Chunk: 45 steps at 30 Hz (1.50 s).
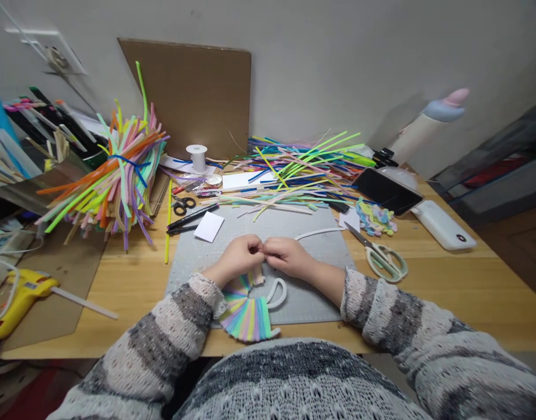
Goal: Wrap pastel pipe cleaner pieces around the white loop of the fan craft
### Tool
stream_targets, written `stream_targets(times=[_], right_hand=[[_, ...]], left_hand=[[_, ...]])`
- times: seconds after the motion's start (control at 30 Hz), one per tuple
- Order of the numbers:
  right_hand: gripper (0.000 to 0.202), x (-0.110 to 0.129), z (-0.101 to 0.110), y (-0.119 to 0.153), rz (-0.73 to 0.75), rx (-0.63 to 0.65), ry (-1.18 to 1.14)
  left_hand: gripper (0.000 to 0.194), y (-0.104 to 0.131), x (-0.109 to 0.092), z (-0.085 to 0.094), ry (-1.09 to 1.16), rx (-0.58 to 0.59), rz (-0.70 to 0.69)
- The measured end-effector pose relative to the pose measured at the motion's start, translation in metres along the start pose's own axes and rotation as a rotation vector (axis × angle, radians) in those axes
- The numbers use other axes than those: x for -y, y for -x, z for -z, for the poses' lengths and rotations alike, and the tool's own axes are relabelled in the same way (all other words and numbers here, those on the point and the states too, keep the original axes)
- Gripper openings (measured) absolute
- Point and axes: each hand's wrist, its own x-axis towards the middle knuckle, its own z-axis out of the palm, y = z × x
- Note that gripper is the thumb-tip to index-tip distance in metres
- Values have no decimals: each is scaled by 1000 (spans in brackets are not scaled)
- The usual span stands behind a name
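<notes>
My left hand (242, 255) and my right hand (289, 256) meet over the grey cutting mat (320, 291), fingertips pinched together. A curved band of pastel pipe cleaners (246, 318), striped in pink, yellow, green, blue and purple, hangs below my left hand, its upper end reaching the fingers. From behind my right hand a white pipe cleaner (320, 232) runs out to the right. A white loop (277, 293) stands beside the band's inner edge. What exactly lies between the fingertips is hidden.
Scissors with pale green handles (385, 262) lie right of the mat, near a phone (388, 191) and a pastel braided piece (375, 217). Loose pipe cleaners (303, 166) spread along the back. A bundled bunch (119, 175) and a yellow glue gun (20, 297) are at left.
</notes>
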Motion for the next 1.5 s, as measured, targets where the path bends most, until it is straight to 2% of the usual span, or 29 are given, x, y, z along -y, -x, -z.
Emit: stream_targets(times=[0.3, 0.47, 0.6, 0.77, 0.87, 0.93, 0.97, 1.17, 1.33, 1.5], right_hand=[[14, 1, 1, -1, 4, 5, -23], [17, 8, 6, 2, 17, 1, 180], [22, 25, 36, 12, -64, -22, 477], [20, 39, 93, 30, -352, -33, 565], [20, 36, 114, 38, -558, 119, 702], [17, 33, 122, 43, -574, 225, 767], [16, 32, 125, 45, -543, 237, 792], [30, 49, 137, 42, -315, -58, 893], [36, 73, 133, 38, -274, -162, 928], [38, 105, 141, 55, -224, -239, 972]], left_hand=[[7, 0, 1, 0, -10, 14, -12], [9, 3, 1, 4, 10, 22, -20], [9, 8, 0, 11, 37, 22, -21], [14, 10, -1, 15, 110, 66, 15], [18, 9, -2, 16, 120, 104, 16], [19, 8, -1, 16, 137, 117, 19], [20, 7, 0, 17, 152, 120, 21], [30, 7, 11, 17, 323, 111, 67], [32, 8, 12, 19, 433, 121, 109], [33, 7, 10, 19, 459, 132, 102]])
